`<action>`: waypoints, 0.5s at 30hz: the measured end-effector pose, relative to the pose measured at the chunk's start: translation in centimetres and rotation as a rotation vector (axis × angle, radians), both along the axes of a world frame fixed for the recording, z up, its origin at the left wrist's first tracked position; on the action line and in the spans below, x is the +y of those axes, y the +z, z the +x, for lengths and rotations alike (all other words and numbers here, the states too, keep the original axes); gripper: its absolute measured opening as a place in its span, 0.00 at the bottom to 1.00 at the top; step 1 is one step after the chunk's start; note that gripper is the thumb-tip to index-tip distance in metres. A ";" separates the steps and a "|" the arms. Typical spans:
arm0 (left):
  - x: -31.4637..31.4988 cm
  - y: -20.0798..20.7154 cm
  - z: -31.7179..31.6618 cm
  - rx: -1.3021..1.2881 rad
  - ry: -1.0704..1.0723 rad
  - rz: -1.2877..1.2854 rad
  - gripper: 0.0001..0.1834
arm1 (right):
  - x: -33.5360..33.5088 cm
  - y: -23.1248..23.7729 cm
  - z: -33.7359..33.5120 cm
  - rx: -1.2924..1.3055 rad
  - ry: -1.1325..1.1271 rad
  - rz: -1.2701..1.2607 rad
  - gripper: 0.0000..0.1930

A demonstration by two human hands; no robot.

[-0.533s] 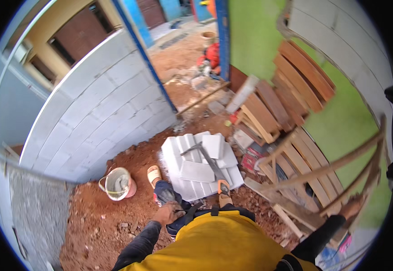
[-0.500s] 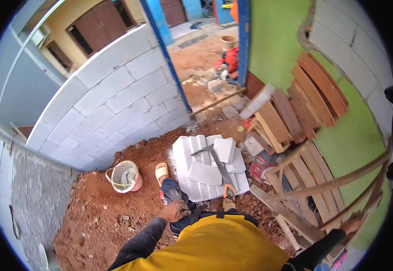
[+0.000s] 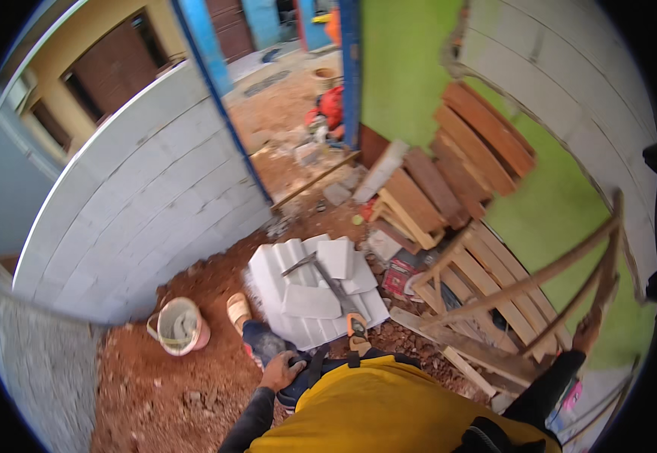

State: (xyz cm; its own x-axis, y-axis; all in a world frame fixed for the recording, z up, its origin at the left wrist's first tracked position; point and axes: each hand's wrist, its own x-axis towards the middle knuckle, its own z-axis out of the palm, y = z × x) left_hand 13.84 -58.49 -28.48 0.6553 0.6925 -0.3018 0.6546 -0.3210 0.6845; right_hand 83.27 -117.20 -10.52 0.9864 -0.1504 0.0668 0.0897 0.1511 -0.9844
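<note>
My left hand lies on my left thigh near the knee, its fingers loosely spread over the dark trousers and holding nothing. Far to the right, my right hand is closed around a rough wooden pole, one of several leaning together. Ahead of my feet is a stack of pale lightweight blocks, with smaller cut pieces on top. Across these lies a handsaw, its orange handle end towards me. A short dark metal bar touches its far end. A sandal shows on my left foot.
A bucket with grey mix stands on the red soil to the left. Beyond it rises a block wall beside a blue-framed doorway. Wooden planks and a slatted wooden frame lean along the green wall.
The whole view has swung, so the blocks, bucket and doorway sit further left. My left hand stays on my thigh and my right hand stays at the pole.
</note>
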 end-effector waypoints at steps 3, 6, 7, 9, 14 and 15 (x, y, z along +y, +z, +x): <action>1.7 -1.7 0.5 0.079 0.004 -0.047 0.22 | 1.7 1.0 -2.6 -0.067 -0.168 -0.171 0.04; 3.4 -3.5 1.7 0.051 -0.085 -0.178 0.20 | 2.7 5.4 -3.4 -0.018 -0.122 0.049 0.08; 4.0 -4.0 1.7 0.066 -0.096 -0.199 0.20 | 3.4 6.5 -3.9 -0.006 -0.171 0.028 0.12; 5.2 -4.9 2.1 0.077 -0.104 -0.214 0.20 | 4.1 8.8 -4.3 0.084 -0.215 -0.022 0.16; 7.1 -5.6 3.2 0.092 -0.109 -0.237 0.20 | 2.9 11.6 -4.2 0.169 -0.195 -0.111 0.20; 7.3 -5.4 3.3 0.095 -0.105 -0.243 0.20 | 2.0 11.8 -4.3 0.165 -0.130 -0.127 0.21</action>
